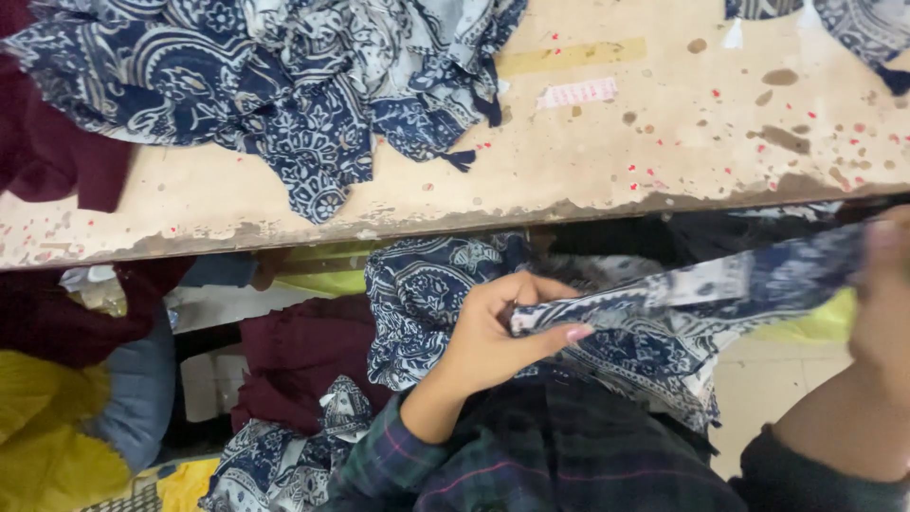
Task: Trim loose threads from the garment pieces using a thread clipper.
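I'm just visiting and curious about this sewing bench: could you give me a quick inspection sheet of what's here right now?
Surface: worn, stained wooden table, dotted with red specks.
Job's things: navy-and-white patterned fabric strip stretched between both hands.
Clutter: pile of matching patterned fabric on the table; maroon cloth and yellow cloth below it.
Grips: left hand pinches one end of the strip; right hand, blurred, holds the other end.
Cables: nothing seen.
Surroundings: pale label stuck on the table; tiled floor.
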